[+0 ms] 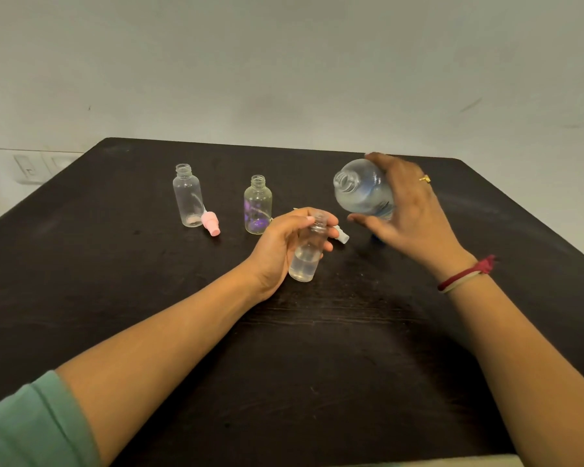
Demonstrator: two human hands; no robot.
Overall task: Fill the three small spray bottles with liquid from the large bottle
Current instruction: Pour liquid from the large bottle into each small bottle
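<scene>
My left hand (284, 244) grips a small clear spray bottle (305, 259), uncapped, tilted slightly and holding some clear liquid in its lower part. My right hand (408, 214) holds the large clear bottle (361, 192) tipped toward the left, its open mouth pointing at me, just above and right of the small bottle's neck. Two other small bottles stand upright and uncapped on the dark table (317, 348): a tall clear one (188, 197) at the left and a shorter one with a purple print (257, 205) in the middle.
A pink spray cap (210, 224) lies beside the tall bottle. A white spray cap (342, 235) lies behind my left fingers. A blue cap (376, 238) shows under my right hand. A wall stands behind the table, with switches (31, 166) at the left.
</scene>
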